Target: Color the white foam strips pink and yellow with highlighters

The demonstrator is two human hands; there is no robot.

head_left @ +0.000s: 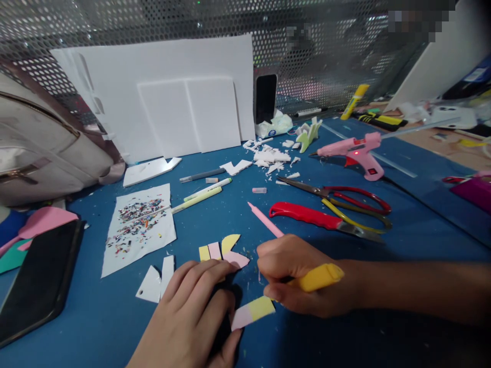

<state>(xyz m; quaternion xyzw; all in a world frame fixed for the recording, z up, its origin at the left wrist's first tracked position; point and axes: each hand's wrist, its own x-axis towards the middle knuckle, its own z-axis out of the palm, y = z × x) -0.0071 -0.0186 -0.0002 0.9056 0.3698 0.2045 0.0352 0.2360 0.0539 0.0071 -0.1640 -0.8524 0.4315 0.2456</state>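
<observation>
Here, left fingers (227, 299) hold the strip (253, 313) beside right fingers (274, 292) gripping a yellow marker (319, 278).

I count two bare hands of mine, left (192, 312) and right (303, 276), one yellow pen-shaped plastic tool (320, 278) in the right, and one flat pink-and-yellow strip (253, 313). Around them: one pink plastic glue gun (351, 148), one pair of red-and-yellow-handled scissors (326, 192), one red-handled metal knife (307, 215), two black rectangular phones, one near left (42, 276), one far (266, 99), and two small pinkish cylindrical caps, left (212, 180) and right (259, 190).
</observation>
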